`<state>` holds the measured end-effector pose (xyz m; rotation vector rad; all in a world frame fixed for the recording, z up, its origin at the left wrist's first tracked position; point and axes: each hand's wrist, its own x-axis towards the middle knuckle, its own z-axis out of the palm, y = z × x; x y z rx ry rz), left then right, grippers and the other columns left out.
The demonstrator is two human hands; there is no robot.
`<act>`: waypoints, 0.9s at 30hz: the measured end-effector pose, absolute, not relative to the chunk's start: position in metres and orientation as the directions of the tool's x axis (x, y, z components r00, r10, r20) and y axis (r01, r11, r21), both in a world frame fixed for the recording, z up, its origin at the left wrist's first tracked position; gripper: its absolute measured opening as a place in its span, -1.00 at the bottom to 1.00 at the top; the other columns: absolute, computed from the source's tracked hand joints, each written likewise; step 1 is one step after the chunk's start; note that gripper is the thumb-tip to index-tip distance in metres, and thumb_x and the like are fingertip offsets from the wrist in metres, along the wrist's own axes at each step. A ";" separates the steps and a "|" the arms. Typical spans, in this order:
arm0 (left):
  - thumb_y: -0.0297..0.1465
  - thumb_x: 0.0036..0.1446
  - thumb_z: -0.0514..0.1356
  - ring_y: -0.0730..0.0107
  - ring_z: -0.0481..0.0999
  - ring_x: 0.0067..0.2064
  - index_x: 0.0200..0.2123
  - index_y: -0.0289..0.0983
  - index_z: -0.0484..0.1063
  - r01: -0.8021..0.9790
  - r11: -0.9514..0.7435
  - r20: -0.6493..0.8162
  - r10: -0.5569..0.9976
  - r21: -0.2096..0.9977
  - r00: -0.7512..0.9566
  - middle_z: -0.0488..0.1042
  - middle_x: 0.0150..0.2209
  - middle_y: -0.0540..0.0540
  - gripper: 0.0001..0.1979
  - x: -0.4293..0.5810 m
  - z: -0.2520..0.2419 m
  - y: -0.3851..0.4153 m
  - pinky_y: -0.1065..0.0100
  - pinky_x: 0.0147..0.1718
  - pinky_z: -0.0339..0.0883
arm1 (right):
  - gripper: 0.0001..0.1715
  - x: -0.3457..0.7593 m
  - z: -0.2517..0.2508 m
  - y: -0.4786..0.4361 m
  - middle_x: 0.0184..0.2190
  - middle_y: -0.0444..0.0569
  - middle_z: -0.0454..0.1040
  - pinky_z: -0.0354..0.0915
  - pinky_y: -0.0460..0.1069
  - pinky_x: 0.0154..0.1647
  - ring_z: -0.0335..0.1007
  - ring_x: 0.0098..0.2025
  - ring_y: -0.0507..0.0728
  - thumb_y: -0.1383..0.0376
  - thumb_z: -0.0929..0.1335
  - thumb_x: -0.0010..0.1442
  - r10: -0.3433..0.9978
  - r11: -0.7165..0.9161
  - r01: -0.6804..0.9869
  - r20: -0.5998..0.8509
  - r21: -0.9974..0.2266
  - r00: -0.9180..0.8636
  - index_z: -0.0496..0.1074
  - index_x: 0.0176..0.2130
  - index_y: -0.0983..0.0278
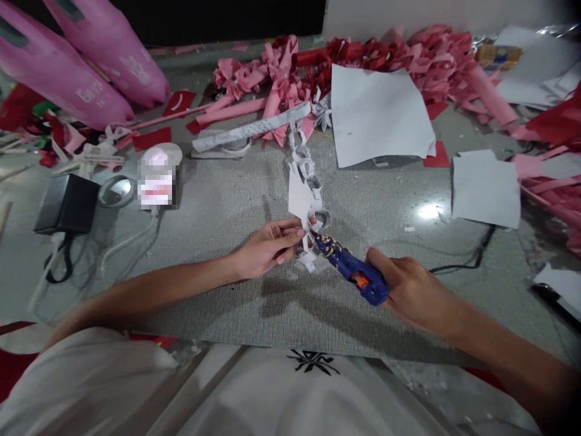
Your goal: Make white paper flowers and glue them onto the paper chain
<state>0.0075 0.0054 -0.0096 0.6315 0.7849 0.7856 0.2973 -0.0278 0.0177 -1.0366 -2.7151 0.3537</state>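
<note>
My left hand (267,245) pinches the near end of a white paper chain (305,181) that runs away from me across the grey mat (227,303). My right hand (411,290) grips a blue glue gun (351,269) with an orange trigger. Its nozzle points left and touches the paper loop just beside my left fingertips. A black cord (467,257) trails from the gun to the right.
White paper sheets (379,115) (485,188) lie at the back and right. Heaps of pink and red paper strips (363,57) cross the far edge. At left are a black box (68,203), a white jar (157,175) and pink bags (72,66).
</note>
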 end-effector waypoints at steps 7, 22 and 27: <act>-0.26 0.18 0.47 0.77 0.10 -0.68 -0.14 -0.37 0.54 -0.347 0.546 -0.351 0.800 0.763 0.486 0.31 -0.59 0.16 -0.67 0.007 -0.008 0.006 0.56 -0.63 -0.02 | -0.84 0.296 0.020 -0.027 -0.52 -0.15 0.40 0.11 -0.02 -0.53 0.28 -0.61 0.04 0.32 0.20 0.48 0.689 0.699 0.629 0.087 -0.339 -0.719 0.27 -0.22 0.24; -0.26 0.16 0.48 0.74 0.08 -0.68 -0.13 -0.37 0.53 -0.358 0.520 -0.342 0.823 0.775 0.454 0.27 -0.60 0.18 -0.65 0.007 -0.012 0.004 0.54 -0.63 -0.02 | -0.86 0.296 0.020 -0.028 -0.48 -0.13 0.43 0.15 -0.02 -0.52 0.34 -0.59 0.06 0.32 0.22 0.47 0.676 0.716 0.624 0.091 -0.314 -0.731 0.29 -0.20 0.25; -0.25 0.15 0.49 0.75 0.09 -0.68 -0.15 -0.35 0.54 -0.345 0.523 -0.359 0.824 0.779 0.439 0.33 -0.55 0.14 -0.66 0.006 -0.013 0.004 0.53 -0.64 -0.03 | -0.85 0.294 0.024 -0.028 -0.51 -0.15 0.41 0.13 -0.02 -0.53 0.31 -0.62 0.05 0.33 0.20 0.45 0.699 0.692 0.639 0.090 -0.337 -0.709 0.29 -0.21 0.23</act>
